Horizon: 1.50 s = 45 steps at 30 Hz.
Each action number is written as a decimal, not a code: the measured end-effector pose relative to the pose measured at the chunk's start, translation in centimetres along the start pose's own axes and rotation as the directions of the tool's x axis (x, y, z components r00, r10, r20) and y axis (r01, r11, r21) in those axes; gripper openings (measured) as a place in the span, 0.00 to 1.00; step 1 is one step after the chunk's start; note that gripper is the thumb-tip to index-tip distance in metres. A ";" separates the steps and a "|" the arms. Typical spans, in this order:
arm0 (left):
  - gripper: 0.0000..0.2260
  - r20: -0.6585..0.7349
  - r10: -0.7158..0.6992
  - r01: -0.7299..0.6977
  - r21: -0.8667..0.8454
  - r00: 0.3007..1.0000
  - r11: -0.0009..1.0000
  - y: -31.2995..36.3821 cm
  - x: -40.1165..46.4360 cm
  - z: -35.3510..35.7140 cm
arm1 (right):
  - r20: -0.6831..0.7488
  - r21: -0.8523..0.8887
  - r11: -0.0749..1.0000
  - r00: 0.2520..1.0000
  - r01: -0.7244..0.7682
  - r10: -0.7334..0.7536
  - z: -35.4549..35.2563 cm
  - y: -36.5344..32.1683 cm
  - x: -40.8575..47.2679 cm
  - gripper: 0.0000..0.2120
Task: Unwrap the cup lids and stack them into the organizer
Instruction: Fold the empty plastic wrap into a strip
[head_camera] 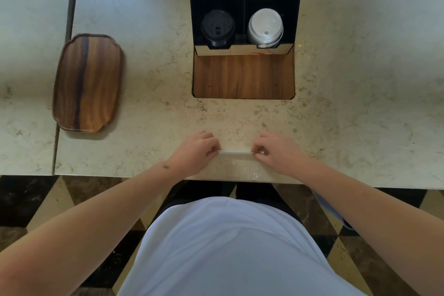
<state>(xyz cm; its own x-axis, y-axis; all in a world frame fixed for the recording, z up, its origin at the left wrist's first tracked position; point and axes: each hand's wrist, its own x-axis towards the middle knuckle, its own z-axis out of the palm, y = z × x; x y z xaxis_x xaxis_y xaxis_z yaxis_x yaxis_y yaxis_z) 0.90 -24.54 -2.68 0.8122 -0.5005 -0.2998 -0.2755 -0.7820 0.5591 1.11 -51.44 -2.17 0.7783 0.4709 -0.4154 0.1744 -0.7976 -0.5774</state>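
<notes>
Now both hands, left hand (197, 149) and right hand (276, 151), pinch clear wrap (234, 152) taut between fingers above the near surface (336, 127); organizer (245, 2) far

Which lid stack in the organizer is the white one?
The right-hand stack, in the front right compartment of the organizer; the stack beside it on the left is black.

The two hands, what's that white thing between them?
In the head view, a thin white strip, probably clear wrapper pulled taut, runs from the left hand to the right hand.
</notes>
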 end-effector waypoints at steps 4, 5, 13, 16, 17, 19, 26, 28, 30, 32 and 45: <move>0.03 -0.068 0.079 -0.077 0.034 0.995 0.996 -0.2 -1.2 0.3 | -0.031 0.004 0.998 0.998 0.062 -0.062 0.2 0.3 -0.9 0.02; 0.03 -0.079 0.124 -0.120 0.055 0.989 0.991 -0.3 -1.5 0.4 | -0.040 -0.030 0.994 0.993 0.106 -0.107 0.2 0.3 -1.1 0.02; 0.06 -0.047 0.331 -0.318 0.183 0.942 0.930 -1.1 -3.5 2.0 | -0.102 -0.286 0.908 0.933 0.306 -0.346 1.0 0.2 -2.6 0.09; 0.08 -0.077 0.267 -0.254 0.144 0.961 0.956 -0.4 -3.5 1.5 | -0.164 -0.222 0.953 0.955 0.208 -0.246 1.4 -0.1 -2.7 0.07; 0.07 -0.092 0.227 -0.215 0.124 0.970 0.969 -0.1 -3.3 1.3 | -0.184 -0.199 0.965 0.961 0.169 -0.206 1.6 -0.2 -2.5 0.05; 0.04 -0.087 0.127 -0.120 0.081 0.988 0.990 0.6 -2.7 0.9 | -0.192 -0.157 0.983 0.974 0.093 -0.123 1.7 -0.4 -1.9 0.04; 0.06 -0.011 -0.138 0.137 -0.074 0.990 0.988 1.3 -1.9 0.7 | -0.112 -0.044 0.998 0.993 0.045 -0.050 1.7 0.0 -1.4 0.01; 0.03 -0.024 -0.040 0.039 -0.020 0.999 0.999 1.2 -2.4 0.5 | -0.107 -0.088 0.991 0.988 0.101 -0.110 1.8 -0.1 -1.9 0.02; 0.02 -0.038 0.091 -0.089 0.055 0.995 0.994 1.1 -2.9 0.4 | -0.119 -0.182 0.965 0.970 0.188 -0.211 1.9 -0.2 -2.3 0.03; 0.02 -0.021 0.226 -0.221 0.149 0.974 0.964 0.7 -3.3 0.5 | -0.141 -0.258 0.931 0.943 0.258 -0.301 2.2 -0.2 -2.8 0.05; 0.05 -0.050 -0.038 0.037 -0.018 0.998 0.999 1.3 -3.3 1.0 | -0.143 -0.026 1.000 0.990 -0.015 0.011 3.1 -0.9 -2.6 0.03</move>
<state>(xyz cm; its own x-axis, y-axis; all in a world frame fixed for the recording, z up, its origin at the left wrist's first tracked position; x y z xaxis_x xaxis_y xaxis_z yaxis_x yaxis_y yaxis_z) -2.65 -24.32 -1.77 0.8465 -0.4515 -0.2819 -0.2361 -0.7932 0.5614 -2.97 -50.80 -2.78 0.8585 0.4030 -0.3171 0.1781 -0.8142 -0.5526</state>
